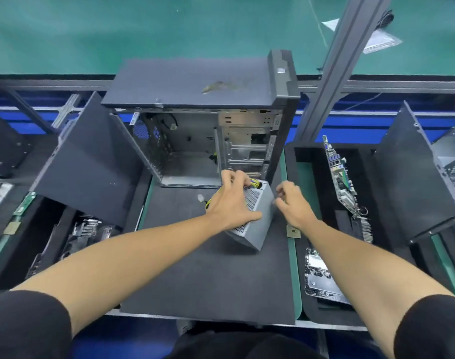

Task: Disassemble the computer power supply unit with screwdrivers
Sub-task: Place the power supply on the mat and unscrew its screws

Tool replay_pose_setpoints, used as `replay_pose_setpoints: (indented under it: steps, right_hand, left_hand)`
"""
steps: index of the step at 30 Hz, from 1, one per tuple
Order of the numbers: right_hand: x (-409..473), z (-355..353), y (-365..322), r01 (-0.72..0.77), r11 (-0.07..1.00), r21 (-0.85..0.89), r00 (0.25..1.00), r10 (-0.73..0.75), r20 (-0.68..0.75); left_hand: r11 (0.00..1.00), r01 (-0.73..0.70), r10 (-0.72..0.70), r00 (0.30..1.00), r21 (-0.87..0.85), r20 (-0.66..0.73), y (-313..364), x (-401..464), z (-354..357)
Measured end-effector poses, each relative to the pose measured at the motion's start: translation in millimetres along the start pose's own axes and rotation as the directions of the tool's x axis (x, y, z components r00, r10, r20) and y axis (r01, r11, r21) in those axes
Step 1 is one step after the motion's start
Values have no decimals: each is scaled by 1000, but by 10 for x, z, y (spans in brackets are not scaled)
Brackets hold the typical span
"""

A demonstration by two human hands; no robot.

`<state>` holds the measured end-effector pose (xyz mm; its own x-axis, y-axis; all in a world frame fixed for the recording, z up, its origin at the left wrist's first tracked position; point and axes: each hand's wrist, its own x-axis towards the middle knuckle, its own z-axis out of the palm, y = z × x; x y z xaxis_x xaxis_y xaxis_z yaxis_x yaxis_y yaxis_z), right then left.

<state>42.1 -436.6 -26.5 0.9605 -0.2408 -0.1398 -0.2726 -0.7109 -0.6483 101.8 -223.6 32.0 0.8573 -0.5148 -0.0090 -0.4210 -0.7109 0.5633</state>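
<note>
- A teal-green painted floor point(117, 29) fills the far part of the room, with a sheet of white paper point(379, 38) lying on it at the right.
- A long counter point(296, 257) with a green top and a silver metal edge runs left to right; a grey aluminium upright post point(332, 73) rises from its back rail.
- A dark grey foam mat point(208, 275) covers the middle of the counter, flanked by black foam trays point(314, 193) on both sides.
- An open dark grey metal computer case point(195, 120) stands at the back of the mat, its bare silver interior facing the person.
- A flat dark grey side panel point(91, 167) leans on the left, and another dark panel point(408, 174) leans on the right.
- A green motherboard point(338, 174) stands on edge in the right tray; a silver flat drive point(318, 275) lies nearer the person.
- The silver box-shaped power supply unit point(257, 216), with perforated mesh sides, sits tilted on the mat just in front of the case, with yellow and black cables point(255, 182) at its far end.
- The left hand point(231, 203) lies over the unit's top, fingers curled at the far end and thumb against the mesh side: its grip holds the unit.
- The right hand point(291, 203) is just beside the unit's right face, fingers curled; whether its grip holds anything I cannot tell.
</note>
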Motion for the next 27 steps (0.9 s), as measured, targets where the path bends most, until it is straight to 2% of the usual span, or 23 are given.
replay_pose_setpoints:
  steps: [4, 7, 9, 11, 14, 18, 21, 22, 25, 27]
  right_hand:
    - [-84, 324, -352, -88, 967, 241, 996, 77, 54]
    - [-124, 507, -611, -200, 866, 458, 977, 145, 154]
    - [-122, 616, -744, -242, 819, 521, 967, 161, 196]
    - [-98, 688, -839, -260, 821, 509, 965, 197, 176]
    - [-62, 723, -941, -284, 846, 452, 958, 233, 168]
    - [-61, 773, -998, -223, 926, 303, 975, 206, 88]
    - [-56, 831, -1049, -261, 929, 262, 964, 237, 122]
    - [-40, 851, -1071, -281, 939, 197, 958, 261, 122]
    - [10, 879, -1192, -266, 950, -163, 959, 278, 55]
    - [43, 901, -1325, -267, 925, -270, 957, 286, 36]
  left_hand:
    - [967, 158, -173, 983, -202, -62, -470, -161, -106]
    - [893, 270, -304, 952, -361, -40, -784, -238, -143]
    - [884, 317, -332, 943, -345, 15, -966, -275, -196]
    - [910, 299, -289, 954, -289, 76, -1113, -299, -264]
    - [944, 257, -231, 963, -207, 139, -1231, -306, -352]
    - [968, 239, -221, 956, -75, 194, -1263, -279, -420]
    - [976, 219, -215, 960, -5, 182, -1321, -271, -480]
    - [976, 217, -215, 960, 8, 180, -1350, -265, -514]
    - [978, 208, -204, 954, 7, 221, -1480, -228, -652]
    - [976, 214, -195, 943, -40, 270, -1583, -219, -714]
